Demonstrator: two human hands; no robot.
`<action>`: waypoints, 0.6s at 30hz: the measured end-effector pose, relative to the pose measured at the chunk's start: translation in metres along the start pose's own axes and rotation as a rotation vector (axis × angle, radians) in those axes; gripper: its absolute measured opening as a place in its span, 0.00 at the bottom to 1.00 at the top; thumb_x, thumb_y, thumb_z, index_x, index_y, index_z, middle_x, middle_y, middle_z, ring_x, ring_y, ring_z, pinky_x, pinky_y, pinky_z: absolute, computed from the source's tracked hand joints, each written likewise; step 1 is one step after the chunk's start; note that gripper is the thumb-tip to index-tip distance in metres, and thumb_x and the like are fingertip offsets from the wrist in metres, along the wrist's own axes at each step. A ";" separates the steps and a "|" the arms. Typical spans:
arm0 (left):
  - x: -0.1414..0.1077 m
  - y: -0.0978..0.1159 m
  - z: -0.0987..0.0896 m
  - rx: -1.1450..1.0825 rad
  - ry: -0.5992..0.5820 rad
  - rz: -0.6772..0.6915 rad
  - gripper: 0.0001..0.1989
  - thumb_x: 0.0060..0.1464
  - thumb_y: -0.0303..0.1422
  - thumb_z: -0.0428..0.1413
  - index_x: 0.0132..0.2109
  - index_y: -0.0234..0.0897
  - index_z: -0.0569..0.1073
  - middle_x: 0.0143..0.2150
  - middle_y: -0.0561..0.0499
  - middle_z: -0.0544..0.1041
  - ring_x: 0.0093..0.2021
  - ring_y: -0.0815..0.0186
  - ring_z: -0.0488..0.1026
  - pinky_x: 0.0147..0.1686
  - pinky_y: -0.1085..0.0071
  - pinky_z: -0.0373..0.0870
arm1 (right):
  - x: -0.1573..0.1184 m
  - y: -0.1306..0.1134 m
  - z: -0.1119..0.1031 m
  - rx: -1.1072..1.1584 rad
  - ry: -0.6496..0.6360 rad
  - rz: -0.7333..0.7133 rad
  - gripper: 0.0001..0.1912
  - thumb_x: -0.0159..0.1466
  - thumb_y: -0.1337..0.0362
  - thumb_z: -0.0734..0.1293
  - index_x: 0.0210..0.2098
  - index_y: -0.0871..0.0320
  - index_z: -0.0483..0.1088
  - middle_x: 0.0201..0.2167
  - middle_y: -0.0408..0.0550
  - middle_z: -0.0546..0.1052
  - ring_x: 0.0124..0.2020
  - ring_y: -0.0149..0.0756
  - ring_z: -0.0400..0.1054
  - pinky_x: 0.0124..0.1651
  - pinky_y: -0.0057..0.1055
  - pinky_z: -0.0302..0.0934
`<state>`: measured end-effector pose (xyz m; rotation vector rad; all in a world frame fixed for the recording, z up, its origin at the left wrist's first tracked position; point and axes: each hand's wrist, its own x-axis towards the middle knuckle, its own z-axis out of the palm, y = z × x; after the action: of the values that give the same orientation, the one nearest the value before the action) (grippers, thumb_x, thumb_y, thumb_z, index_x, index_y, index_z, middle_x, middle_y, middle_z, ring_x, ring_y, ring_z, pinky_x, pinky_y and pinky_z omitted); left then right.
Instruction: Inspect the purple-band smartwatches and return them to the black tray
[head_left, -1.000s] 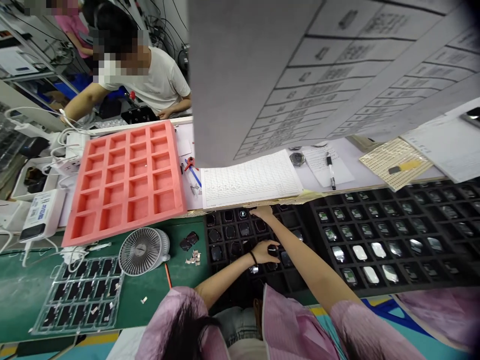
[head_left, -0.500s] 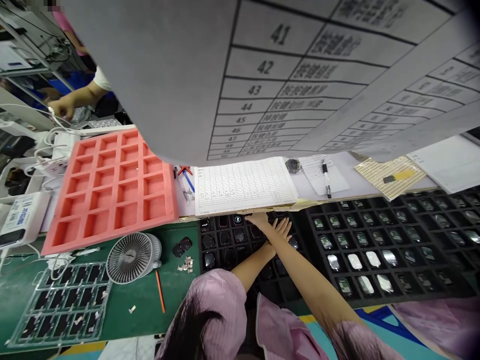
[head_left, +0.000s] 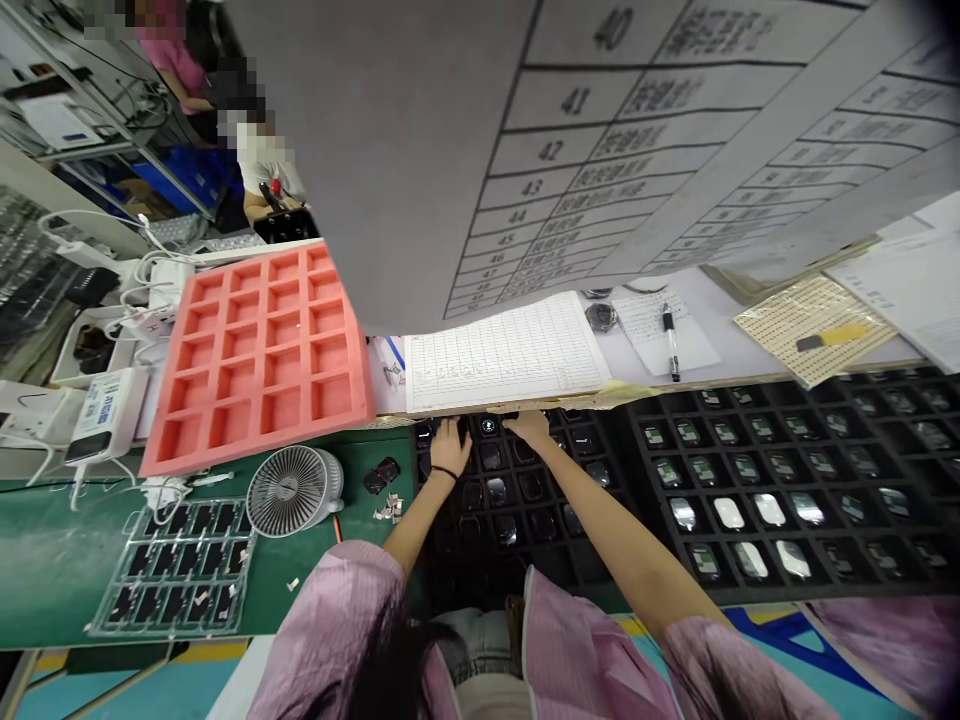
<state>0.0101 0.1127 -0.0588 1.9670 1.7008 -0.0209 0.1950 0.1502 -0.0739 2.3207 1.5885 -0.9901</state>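
Both my hands reach into the far rows of a black compartment tray (head_left: 559, 575) holding dark square watch bodies. My left hand (head_left: 450, 448), a dark band at its wrist, rests over the far left compartments, fingers a little apart and thumb to the right; I see nothing held in it. My right hand (head_left: 531, 427) lies at the far row, its fingertips partly hidden beneath the shelf edge. Between the hands is a watch with a lit screen (head_left: 489, 426). Another watch body (head_left: 496, 490) lies nearer me in its compartment.
A second black tray (head_left: 675, 545) of watch parts lies right. Leftward are a fan (head_left: 294, 492), a clear tray (head_left: 176, 565) and a pink foam tray (head_left: 259, 350). A form (head_left: 510, 350) and pen (head_left: 670, 345) lie on the shelf. A printed sheet (head_left: 390, 180) hangs close overhead.
My left hand has moved left from beyond my right forearm to the far left compartments, so my arms no longer cross. My right hand stays near the lit watch. The view has shifted.
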 end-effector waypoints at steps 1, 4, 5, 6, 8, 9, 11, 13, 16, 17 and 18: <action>0.011 -0.002 -0.004 0.035 -0.003 -0.063 0.22 0.63 0.34 0.45 0.60 0.26 0.63 0.59 0.30 0.66 0.59 0.49 0.66 0.54 0.55 0.67 | -0.001 0.000 0.000 0.008 -0.003 0.000 0.21 0.64 0.55 0.67 0.51 0.62 0.70 0.51 0.57 0.74 0.51 0.44 0.70 0.51 0.41 0.65; 0.040 0.005 -0.007 0.115 -0.080 -0.177 0.25 0.58 0.35 0.55 0.58 0.24 0.65 0.55 0.28 0.69 0.55 0.46 0.70 0.48 0.57 0.71 | -0.005 0.000 -0.001 0.028 0.018 -0.004 0.24 0.61 0.56 0.69 0.52 0.65 0.71 0.51 0.61 0.75 0.54 0.49 0.69 0.51 0.36 0.64; 0.048 0.010 -0.007 0.132 -0.116 -0.192 0.24 0.56 0.35 0.57 0.56 0.26 0.67 0.53 0.29 0.70 0.54 0.47 0.71 0.48 0.58 0.71 | -0.006 0.000 -0.001 0.032 0.026 -0.005 0.25 0.60 0.57 0.69 0.53 0.65 0.70 0.51 0.61 0.75 0.54 0.49 0.69 0.51 0.34 0.64; 0.054 0.014 -0.007 0.146 -0.152 -0.200 0.22 0.56 0.35 0.58 0.55 0.28 0.68 0.52 0.32 0.71 0.53 0.50 0.71 0.48 0.60 0.72 | -0.006 0.000 -0.001 0.037 0.035 -0.005 0.26 0.60 0.57 0.68 0.54 0.65 0.69 0.51 0.61 0.75 0.54 0.49 0.69 0.50 0.34 0.64; 0.064 0.020 -0.008 0.170 -0.220 -0.207 0.19 0.58 0.37 0.57 0.54 0.32 0.69 0.52 0.39 0.72 0.51 0.56 0.72 0.48 0.59 0.72 | -0.007 0.001 0.000 0.044 0.052 -0.004 0.27 0.60 0.57 0.68 0.56 0.65 0.68 0.52 0.61 0.75 0.54 0.49 0.69 0.50 0.33 0.64; 0.067 0.022 -0.009 0.181 -0.250 -0.209 0.19 0.59 0.37 0.56 0.54 0.33 0.69 0.53 0.41 0.72 0.50 0.58 0.72 0.48 0.58 0.72 | -0.007 0.001 0.001 0.047 0.059 -0.003 0.27 0.60 0.57 0.68 0.56 0.65 0.68 0.52 0.61 0.75 0.54 0.49 0.70 0.50 0.33 0.64; 0.072 0.024 -0.011 0.200 -0.300 -0.215 0.18 0.61 0.38 0.54 0.55 0.35 0.69 0.53 0.44 0.71 0.49 0.60 0.72 0.48 0.57 0.73 | -0.007 0.001 0.003 0.050 0.070 -0.001 0.27 0.60 0.58 0.68 0.55 0.65 0.68 0.51 0.61 0.75 0.53 0.49 0.70 0.49 0.33 0.64; 0.075 0.024 -0.014 0.214 -0.337 -0.223 0.18 0.61 0.38 0.54 0.55 0.35 0.68 0.53 0.44 0.71 0.50 0.60 0.72 0.47 0.57 0.73 | -0.007 0.001 0.003 0.052 0.077 0.001 0.27 0.60 0.58 0.68 0.55 0.65 0.68 0.50 0.61 0.76 0.53 0.49 0.71 0.49 0.33 0.65; 0.078 0.024 -0.019 0.223 -0.373 -0.239 0.18 0.60 0.38 0.55 0.55 0.35 0.68 0.53 0.44 0.71 0.50 0.60 0.72 0.47 0.57 0.73 | -0.008 0.000 0.003 0.050 0.077 0.005 0.26 0.60 0.58 0.68 0.54 0.66 0.69 0.50 0.62 0.76 0.52 0.49 0.71 0.48 0.33 0.65; 0.078 0.024 -0.020 0.223 -0.382 -0.244 0.18 0.60 0.38 0.55 0.55 0.35 0.68 0.53 0.44 0.71 0.50 0.60 0.72 0.47 0.57 0.73 | -0.009 0.000 0.003 0.050 0.077 0.005 0.26 0.60 0.58 0.68 0.54 0.66 0.69 0.50 0.62 0.76 0.52 0.49 0.71 0.48 0.33 0.65; 0.079 0.023 -0.021 0.223 -0.388 -0.249 0.18 0.60 0.38 0.55 0.55 0.35 0.68 0.53 0.44 0.71 0.50 0.59 0.72 0.47 0.57 0.73 | -0.009 0.000 0.003 0.049 0.077 0.004 0.26 0.60 0.57 0.68 0.54 0.66 0.69 0.50 0.62 0.76 0.52 0.49 0.71 0.48 0.33 0.65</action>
<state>0.0407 0.1920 -0.0590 1.7419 1.7195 -0.6633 0.1923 0.1416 -0.0707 2.4212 1.6038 -0.9606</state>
